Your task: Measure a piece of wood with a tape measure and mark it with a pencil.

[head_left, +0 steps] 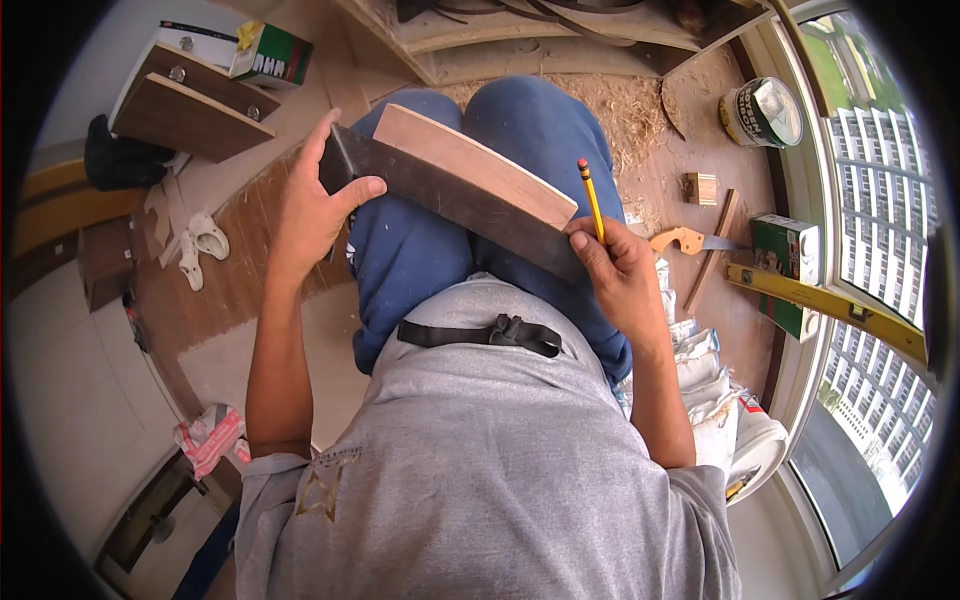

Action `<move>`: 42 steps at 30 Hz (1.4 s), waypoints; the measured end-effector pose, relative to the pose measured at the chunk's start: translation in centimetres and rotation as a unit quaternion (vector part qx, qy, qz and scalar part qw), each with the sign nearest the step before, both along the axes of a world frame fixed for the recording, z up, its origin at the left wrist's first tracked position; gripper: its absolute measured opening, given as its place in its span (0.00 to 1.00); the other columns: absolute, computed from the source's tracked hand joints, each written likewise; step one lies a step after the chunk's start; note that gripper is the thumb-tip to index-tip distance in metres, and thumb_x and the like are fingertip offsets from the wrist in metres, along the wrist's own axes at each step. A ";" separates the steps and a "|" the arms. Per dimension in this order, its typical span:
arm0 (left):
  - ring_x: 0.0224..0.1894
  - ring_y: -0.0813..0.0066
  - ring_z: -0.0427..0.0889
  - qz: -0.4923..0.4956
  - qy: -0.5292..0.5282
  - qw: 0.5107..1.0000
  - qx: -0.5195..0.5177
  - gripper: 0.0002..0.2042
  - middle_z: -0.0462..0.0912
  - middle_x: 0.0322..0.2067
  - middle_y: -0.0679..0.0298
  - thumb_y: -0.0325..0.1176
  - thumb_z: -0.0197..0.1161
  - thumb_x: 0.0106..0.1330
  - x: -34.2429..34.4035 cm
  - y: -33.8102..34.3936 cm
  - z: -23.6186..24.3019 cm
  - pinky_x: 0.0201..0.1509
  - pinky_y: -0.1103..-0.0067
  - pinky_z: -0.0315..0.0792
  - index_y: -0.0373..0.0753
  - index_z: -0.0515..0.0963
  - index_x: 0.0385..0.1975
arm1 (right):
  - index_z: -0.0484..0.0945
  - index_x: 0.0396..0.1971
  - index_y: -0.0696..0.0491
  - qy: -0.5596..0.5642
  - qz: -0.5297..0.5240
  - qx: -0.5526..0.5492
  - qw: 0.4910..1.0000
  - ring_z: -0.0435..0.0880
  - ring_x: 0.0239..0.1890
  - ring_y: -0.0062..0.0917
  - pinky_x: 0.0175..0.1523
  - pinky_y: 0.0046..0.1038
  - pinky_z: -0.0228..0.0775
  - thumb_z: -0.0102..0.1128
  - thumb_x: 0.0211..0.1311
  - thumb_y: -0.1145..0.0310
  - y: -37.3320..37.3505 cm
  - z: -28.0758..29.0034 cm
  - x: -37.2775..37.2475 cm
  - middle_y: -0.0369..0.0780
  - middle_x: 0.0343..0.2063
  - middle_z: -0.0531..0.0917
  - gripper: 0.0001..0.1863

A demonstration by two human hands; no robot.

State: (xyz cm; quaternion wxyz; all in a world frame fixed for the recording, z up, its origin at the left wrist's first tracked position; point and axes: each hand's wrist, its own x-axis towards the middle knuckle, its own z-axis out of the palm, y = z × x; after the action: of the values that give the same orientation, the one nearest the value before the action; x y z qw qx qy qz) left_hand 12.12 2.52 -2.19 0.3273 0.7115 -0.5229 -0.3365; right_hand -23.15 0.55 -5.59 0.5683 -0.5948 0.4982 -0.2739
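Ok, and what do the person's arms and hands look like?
The short grey fabric left sleeve and matching right sleeve end near the elbows. The bare left forearm and right forearm show no watch; the left hand and right hand are ungloved.

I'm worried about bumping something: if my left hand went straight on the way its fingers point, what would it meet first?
Probably the left side of the wooden shelf unit ahead; depth is unclear here, so the left hand might pass above it.
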 end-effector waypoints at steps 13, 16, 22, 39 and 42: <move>0.72 0.59 0.67 0.006 -0.063 0.998 0.022 0.47 0.71 0.68 0.45 0.42 0.80 0.56 0.1 0.3 0.6 0.75 0.69 0.58 0.35 0.62 0.74 | 0.82 0.40 0.60 -0.011 -0.009 0.018 1.000 0.67 0.28 0.13 0.34 0.20 0.62 0.60 0.74 0.70 0.3 0.1 0.0 0.28 0.24 0.72 0.08; 0.72 0.59 0.67 0.007 -0.060 0.998 0.016 0.46 0.70 0.68 0.46 0.43 0.80 0.56 0.2 0.2 0.9 0.76 0.69 0.57 0.35 0.62 0.74 | 0.82 0.39 0.59 -0.004 -0.007 0.027 1.000 0.66 0.28 0.12 0.33 0.20 0.60 0.60 0.75 0.70 0.4 0.1 0.1 0.28 0.24 0.72 0.08; 0.71 0.57 0.68 0.005 -0.064 0.998 -0.002 0.45 0.71 0.68 0.46 0.46 0.78 0.58 0.7 0.1 0.1 0.75 0.68 0.59 0.34 0.63 0.73 | 0.81 0.40 0.59 0.003 -0.006 0.016 1.000 0.65 0.28 0.11 0.33 0.20 0.58 0.60 0.75 0.69 0.2 0.6 0.3 0.28 0.23 0.71 0.08; 0.73 0.54 0.66 -0.010 -0.104 0.994 0.017 0.46 0.69 0.69 0.44 0.47 0.77 0.59 0.2 -0.4 1.0 0.76 0.67 0.58 0.33 0.61 0.73 | 0.81 0.40 0.59 0.015 -0.007 -0.005 1.000 0.65 0.27 0.12 0.31 0.21 0.58 0.60 0.75 0.69 0.5 0.4 0.3 0.28 0.22 0.70 0.08; 0.73 0.54 0.66 -0.007 -0.068 0.997 0.020 0.47 0.69 0.69 0.43 0.46 0.78 0.57 0.3 -0.4 0.9 0.76 0.67 0.57 0.32 0.61 0.73 | 0.82 0.40 0.59 0.003 -0.014 0.004 1.000 0.65 0.27 0.12 0.32 0.20 0.58 0.60 0.75 0.69 0.4 0.3 0.3 0.27 0.23 0.70 0.08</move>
State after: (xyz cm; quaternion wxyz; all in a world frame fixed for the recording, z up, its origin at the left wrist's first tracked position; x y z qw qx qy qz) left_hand 12.43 2.14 -1.32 0.2746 0.7356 -0.5418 -0.3000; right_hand -22.84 0.95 -5.27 0.5655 -0.5860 0.5094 -0.2781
